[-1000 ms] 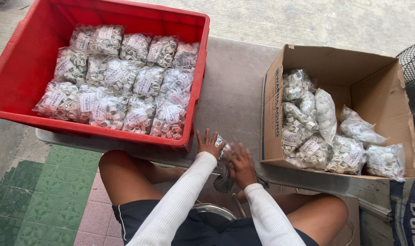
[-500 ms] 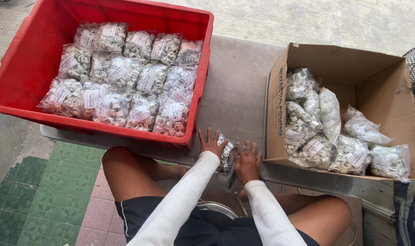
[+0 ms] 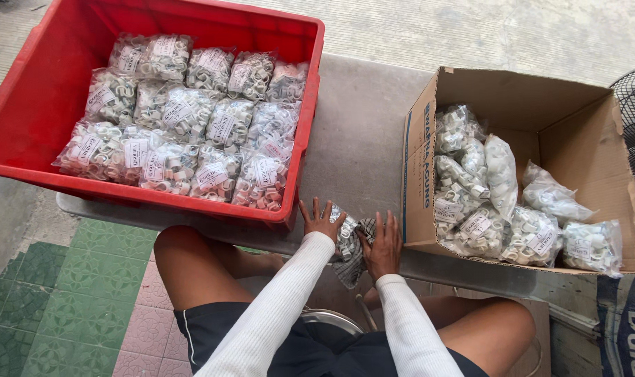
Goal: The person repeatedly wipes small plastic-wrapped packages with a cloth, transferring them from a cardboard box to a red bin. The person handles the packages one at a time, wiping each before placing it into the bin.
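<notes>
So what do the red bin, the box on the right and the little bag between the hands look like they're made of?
The red bin looks like moulded plastic: smooth, slightly shiny walls with a thick rolled rim. The box is brown corrugated cardboard, matte, with creased flaps. The bag between the left hand and right hand seems to be thin clear plastic film, glossy and crinkled, showing pale ring-shaped pieces inside.

Clear bag of white rings (image 3: 346,239) at table edge.

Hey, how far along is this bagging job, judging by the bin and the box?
Done: the red bin holds about two dozen labelled bags of small rings in rows. In hand: left hand and right hand press one clear bag at the table edge. Left: about ten bags lie in the cardboard box.
</notes>
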